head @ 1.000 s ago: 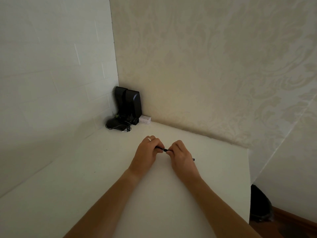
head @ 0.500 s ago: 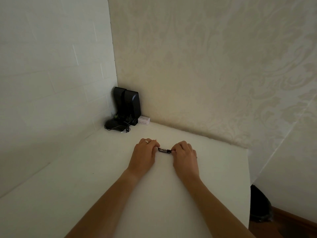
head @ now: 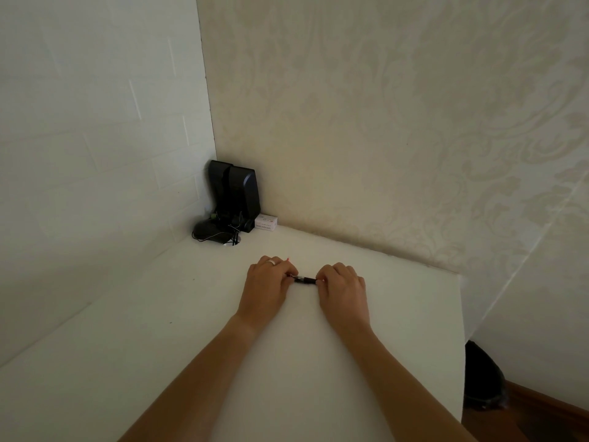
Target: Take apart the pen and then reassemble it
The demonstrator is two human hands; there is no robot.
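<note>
White table (head: 223,330), room corner; both hands w/ pen (head: 305,279).

Dim, soft light over a corner here: a pale wall embossed like white brick (head: 95,122) meets cream damask-patterned wallpaper (head: 382,122). A plain white tabletop (head: 127,362) fills that corner. Tucked at the back stand two black upright speakers (head: 236,196), beside a small white box (head: 266,222). Reddish-brown wooden floor (head: 548,409) shows lower right.
</note>
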